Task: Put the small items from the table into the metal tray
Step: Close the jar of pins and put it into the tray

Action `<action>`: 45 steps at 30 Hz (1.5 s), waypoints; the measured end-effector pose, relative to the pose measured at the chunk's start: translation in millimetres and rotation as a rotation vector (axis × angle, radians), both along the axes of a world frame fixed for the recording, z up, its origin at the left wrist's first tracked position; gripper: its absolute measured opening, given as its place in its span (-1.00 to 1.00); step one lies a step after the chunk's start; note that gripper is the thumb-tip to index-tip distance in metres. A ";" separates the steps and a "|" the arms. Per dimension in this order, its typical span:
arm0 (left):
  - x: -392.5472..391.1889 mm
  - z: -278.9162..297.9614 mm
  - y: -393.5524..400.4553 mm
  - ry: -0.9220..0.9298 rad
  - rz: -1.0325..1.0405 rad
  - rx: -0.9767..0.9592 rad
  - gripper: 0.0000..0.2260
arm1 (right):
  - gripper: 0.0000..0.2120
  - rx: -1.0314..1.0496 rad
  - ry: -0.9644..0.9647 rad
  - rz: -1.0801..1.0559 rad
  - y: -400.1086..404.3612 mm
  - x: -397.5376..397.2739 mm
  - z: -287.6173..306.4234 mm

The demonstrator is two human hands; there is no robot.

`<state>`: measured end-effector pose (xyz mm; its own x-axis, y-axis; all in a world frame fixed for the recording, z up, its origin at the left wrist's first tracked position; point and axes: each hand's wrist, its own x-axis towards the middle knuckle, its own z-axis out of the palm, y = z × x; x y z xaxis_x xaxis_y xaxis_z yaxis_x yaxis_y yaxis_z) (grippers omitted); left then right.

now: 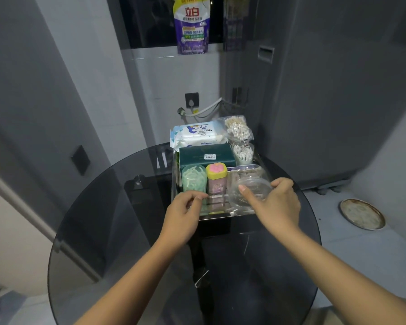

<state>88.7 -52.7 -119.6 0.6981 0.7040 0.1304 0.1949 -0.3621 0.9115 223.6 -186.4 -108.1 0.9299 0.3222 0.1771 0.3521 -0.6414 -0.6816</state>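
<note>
Over the metal tray [217, 215], a clear round container [251, 192] is being pinched by the right hand [273, 204]; the left hand [185, 212], loosely curled, is holding nothing visible. Neighbouring pots could be toppled if it is being pressed down crookedly; the glass table [108, 231] is looking cleared.

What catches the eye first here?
A metal tray crowded with toiletries sits at the far side of a round dark glass table. The right hand holds a clear round container at the tray's near right corner, and the left hand hovers by a green cup.

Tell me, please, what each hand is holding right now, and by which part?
The right hand grips the clear round container by its rim. The left hand holds nothing visible.
</note>
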 end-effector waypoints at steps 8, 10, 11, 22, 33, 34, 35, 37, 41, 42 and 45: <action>2.7 1.2 -2.9 0.006 0.052 0.032 -0.80 | -0.34 0.031 0.054 0.036 -6.2 9.8 0.3; 2.1 0.2 -2.4 0.008 0.083 0.071 -0.81 | -0.35 0.043 0.127 0.075 -7.5 12.2 0.5; 1.9 -1.2 -1.6 0.008 0.112 0.108 -0.81 | -0.35 0.053 0.175 0.103 -7.9 13.5 -0.5; 6.7 -10.9 12.2 0.076 0.284 -0.094 -0.62 | -0.50 0.219 0.335 0.261 -12.2 29.7 -3.6; 5.9 -26.2 27.0 0.031 0.383 -0.176 -0.59 | -0.44 0.314 0.404 0.110 -6.0 28.6 3.0; 5.1 -26.5 29.8 0.025 0.397 -0.183 -0.59 | -0.44 0.312 0.414 0.114 -4.9 26.0 4.5; 3.6 -27.2 33.2 0.019 0.409 -0.188 -0.59 | -0.44 0.309 0.421 0.121 -3.1 22.9 4.5; 0.1 -26.6 39.5 0.009 0.430 -0.194 -0.60 | -0.42 0.300 0.431 0.135 -0.2 16.4 4.2; -10.4 -24.5 48.2 0.014 0.456 -0.184 -0.60 | -0.41 0.285 0.446 0.162 6.4 4.2 5.7; -13.1 -24.2 49.1 0.017 0.460 -0.178 -0.61 | -0.41 0.286 0.448 0.165 7.9 1.9 6.6; -25.1 -25.4 53.9 0.019 0.483 -0.187 -0.61 | -0.41 0.290 0.465 0.187 14.5 -7.1 8.9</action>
